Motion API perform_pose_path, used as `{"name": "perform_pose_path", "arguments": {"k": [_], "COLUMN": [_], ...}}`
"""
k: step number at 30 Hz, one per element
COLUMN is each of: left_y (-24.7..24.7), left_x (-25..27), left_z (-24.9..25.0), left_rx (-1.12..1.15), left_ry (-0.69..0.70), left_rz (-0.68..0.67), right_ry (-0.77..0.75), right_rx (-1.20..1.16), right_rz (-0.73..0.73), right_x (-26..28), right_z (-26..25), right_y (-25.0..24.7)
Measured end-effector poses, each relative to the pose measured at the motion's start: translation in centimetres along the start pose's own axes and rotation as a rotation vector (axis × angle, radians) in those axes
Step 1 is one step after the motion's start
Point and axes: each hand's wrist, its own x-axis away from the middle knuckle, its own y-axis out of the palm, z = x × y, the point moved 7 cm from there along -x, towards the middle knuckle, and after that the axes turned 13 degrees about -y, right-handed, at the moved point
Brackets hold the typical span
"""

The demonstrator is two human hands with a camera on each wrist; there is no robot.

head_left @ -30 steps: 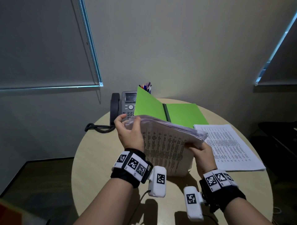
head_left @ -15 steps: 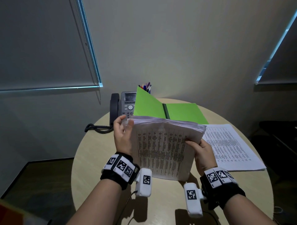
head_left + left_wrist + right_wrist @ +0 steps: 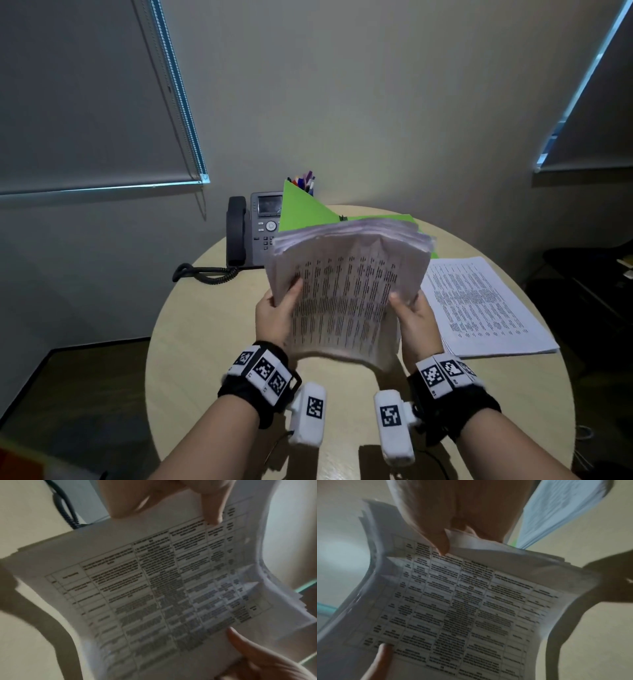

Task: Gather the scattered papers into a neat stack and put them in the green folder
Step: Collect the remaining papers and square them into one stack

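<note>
Grey walls and two drawn blinds (image 3: 85, 92) with light leaking along their edges close in a dim room. Filling the lower half of the head view, a round pale wooden table (image 3: 205, 325) carries everything else.

At about 3 o'clock on the tabletop a loose sheaf of printed sheets (image 3: 479, 308) lies flat, just beside the right forearm. Above the middle of the table, lifted clear of the wood, is the thick stack of papers (image 3: 346, 291), held upright with its top edges fanned and uneven and its lower part bowed toward the camera. Printed tables cover its facing page, blurred in both wrist views.

Behind the stack, toward 12 o'clock, the green folder (image 3: 301, 209) lies open, its left cover raised and its right half mostly hidden by the papers. At 11 o'clock sits a dark desk phone (image 3: 253, 229) with its coiled cord (image 3: 202, 272) trailing toward 10 o'clock. Pens (image 3: 305, 180) poke up behind the folder's raised cover.

The left hand (image 3: 275, 317) grips the stack's left edge, thumb pressed on the front page and fingers (image 3: 137, 499) curled behind. The right hand (image 3: 416, 320) grips the right edge likewise, thumb on the front, fingers (image 3: 488, 513) wrapped round the back. Both wrists wear black bands with square-patterned markers.
</note>
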Motion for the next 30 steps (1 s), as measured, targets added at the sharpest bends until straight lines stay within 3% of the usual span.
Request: {"name": "perform_pose_path", "arguments": {"k": [3, 7, 12, 15, 22, 27, 30], "left_y": [-0.5, -1.7, -1.7, -1.8, -1.7, -1.5, -1.5], "left_x": [0.5, 0.0, -0.3, -0.1, -0.2, -0.2, -0.3], "left_z": [-0.1, -1.8, -1.6, -1.6, -1.4, -1.2, -1.3], "left_rx": [0.041, -0.064, -0.119, -0.152, -0.161, -0.189, -0.193], "left_ry": [0.016, -0.011, 0.036, 0.060, 0.072, 0.090, 0.081], "left_rz": [-0.001, 0.025, -0.052, -0.080, -0.140, -0.192, -0.182], "right_ry": [-0.037, -0.076, -0.238, -0.346, -0.315, -0.429, -0.362], "right_rx": [0.001, 0.076, -0.025, 0.055, 0.207, 0.141, -0.003], "right_rz": [-0.040, -0.060, 0.041, 0.123, 0.224, 0.111, -0.044], "right_x": [0.1, 1.0, 0.4, -0.7, -2.3, -1.9, -1.0], "right_z": [-1.2, -2.1, -6.6, -8.6, -8.3, -9.5, -8.0], "right_y": [0.9, 0.9, 0.6, 0.1, -1.1, -0.3, -0.1]}}
